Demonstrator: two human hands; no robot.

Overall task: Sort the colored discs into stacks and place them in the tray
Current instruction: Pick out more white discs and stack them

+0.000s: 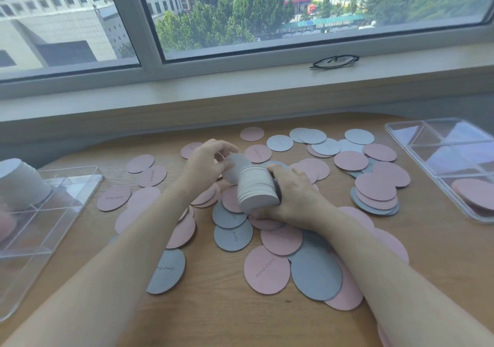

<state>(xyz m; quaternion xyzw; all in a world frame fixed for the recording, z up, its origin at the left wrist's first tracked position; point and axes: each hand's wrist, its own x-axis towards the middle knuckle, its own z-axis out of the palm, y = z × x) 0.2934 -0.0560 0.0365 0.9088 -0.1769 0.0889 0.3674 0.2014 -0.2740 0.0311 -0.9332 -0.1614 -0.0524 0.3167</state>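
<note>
Discs point(267, 269), pink and grey, dozens, lie scattered flat on wooden table point(213, 314) under window point(240, 12). Two clear trays: left tray point(53, 213), right tray point(438, 154). Right hand point(294, 194) grips grey stack point(256, 189), axis tilted toward camera. Left hand point(205, 159) pinches one grey disc point(235, 165) at stack's far end.

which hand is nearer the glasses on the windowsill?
Right. The right hand, holding the grey disc stack, sits almost below the glasses; the left hand, pinching a grey disc, is farther left.
</note>
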